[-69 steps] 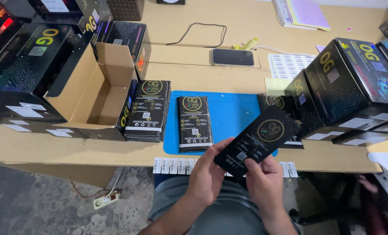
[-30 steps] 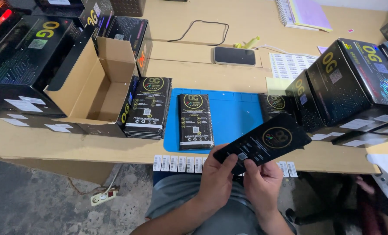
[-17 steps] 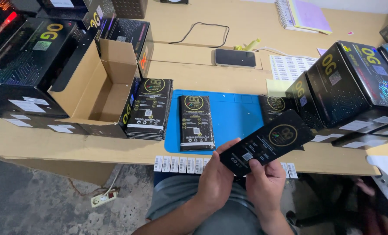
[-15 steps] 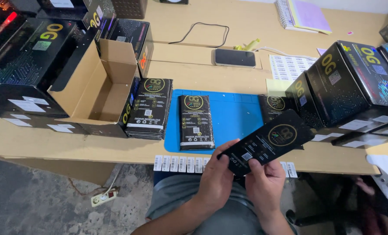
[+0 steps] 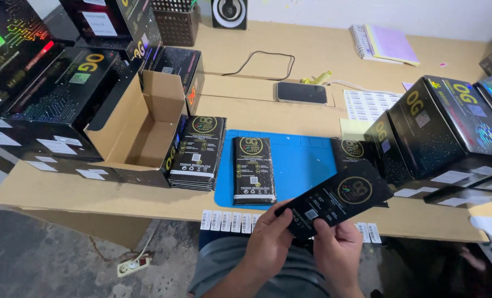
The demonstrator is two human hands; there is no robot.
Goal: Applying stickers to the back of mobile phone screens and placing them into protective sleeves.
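Note:
Both hands hold one flat black packet (image 5: 337,200) with a gold round mark, tilted up to the right, just in front of the table's near edge. My left hand (image 5: 269,241) grips its lower left end. My right hand (image 5: 338,249) pinches its lower edge from below. A strip of small white barcode stickers (image 5: 227,221) hangs along the table edge beside my left hand. On the blue mat (image 5: 297,165) lies another black packet (image 5: 252,170), with a stack of the same packets (image 5: 198,153) to its left.
An open cardboard-lined black box (image 5: 141,129) stands left of the stack. Large black boxes fill the left (image 5: 47,105) and right (image 5: 450,132) sides. A phone (image 5: 302,92), cable, sticker sheet (image 5: 367,105) and notebook (image 5: 384,47) lie further back. A power strip (image 5: 134,266) is on the floor.
The packet in my hands has tilted and shifted slightly while both hands kept hold of it. The things on the table have not moved.

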